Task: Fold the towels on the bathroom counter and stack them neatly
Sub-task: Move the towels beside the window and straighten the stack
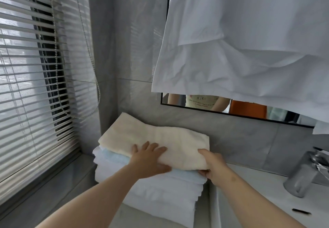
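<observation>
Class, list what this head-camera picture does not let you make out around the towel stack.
- Head view: most of the mirror, covered by the hanging white cloth.
- Head view: fingertips of the right hand, tucked under the cream towel.
- Head view: the count of white towels; their layers blur together.
- Head view: the tap, cut off by the right edge.

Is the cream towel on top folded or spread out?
Folded: the cream terry towel lies as a compact rectangle atop the white towel stack.

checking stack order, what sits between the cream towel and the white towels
A light blue towel lies between the cream towel and the white towels, shown in the head view.
</observation>
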A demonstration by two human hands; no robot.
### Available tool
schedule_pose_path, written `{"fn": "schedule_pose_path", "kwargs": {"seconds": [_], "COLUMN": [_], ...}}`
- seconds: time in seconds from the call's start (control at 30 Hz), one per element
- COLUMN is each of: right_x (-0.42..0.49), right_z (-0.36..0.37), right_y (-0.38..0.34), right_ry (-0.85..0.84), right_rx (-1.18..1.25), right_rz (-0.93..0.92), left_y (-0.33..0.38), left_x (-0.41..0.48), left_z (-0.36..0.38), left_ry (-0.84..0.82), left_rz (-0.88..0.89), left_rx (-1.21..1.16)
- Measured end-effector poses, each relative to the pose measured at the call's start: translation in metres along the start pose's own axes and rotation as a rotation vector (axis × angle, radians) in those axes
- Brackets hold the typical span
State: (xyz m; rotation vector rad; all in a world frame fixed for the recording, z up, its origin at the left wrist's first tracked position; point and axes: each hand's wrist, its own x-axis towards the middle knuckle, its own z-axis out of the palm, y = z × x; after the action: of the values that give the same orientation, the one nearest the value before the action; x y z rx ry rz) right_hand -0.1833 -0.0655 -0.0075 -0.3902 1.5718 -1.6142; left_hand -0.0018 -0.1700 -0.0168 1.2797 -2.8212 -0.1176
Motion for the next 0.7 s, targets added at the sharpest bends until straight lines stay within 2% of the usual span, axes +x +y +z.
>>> {"fn": "schedule_pose_path", "kwargs": {"seconds": [0.13,0.2,0.27,0.37,0.43,0.5,0.6,0.7], "right_x": [0.011,0.020,0.027,0.027,0.028,0.033,0.038,0.036], "right_z": [0.002,0.007,0.014,0.023,0.025,0.018,-0.001,-0.010], "right_y": [-0.009,-0.017,-0.027,-0.048,-0.048,-0.033,-0.003,0.005], "right_ry": [-0.002,-0.006,0.001,0.039,0.023,0.066,0.108,0.095], "right_rx": [-0.031,-0.063,-0.093,-0.203,-0.239,-0.265,-0.219,-0.156], "right_rz": [0.077,0.037,-0.086,-0.387,-0.458,-0.342,-0.018,0.018], "left_y": [-0.005,-0.007,-0.009,-0.012,-0.014,-0.014,-0.014,-0.013], "left_x": [-0.002,-0.001,0.001,0.005,0.006,0.006,0.006,0.007], "left_z": [0.006,0.007,0.005,0.004,0.006,0.008,0.009,0.007], "left_ry": [0.019,0.023,0.019,0.012,0.026,0.033,0.023,0.023], "left_rz": [0.000,-0.001,0.004,0.014,0.015,0.010,0.015,0.025], "left_rx": [-0.045,-0.068,-0.089,-0.108,-0.110,-0.105,-0.097,-0.082]}}
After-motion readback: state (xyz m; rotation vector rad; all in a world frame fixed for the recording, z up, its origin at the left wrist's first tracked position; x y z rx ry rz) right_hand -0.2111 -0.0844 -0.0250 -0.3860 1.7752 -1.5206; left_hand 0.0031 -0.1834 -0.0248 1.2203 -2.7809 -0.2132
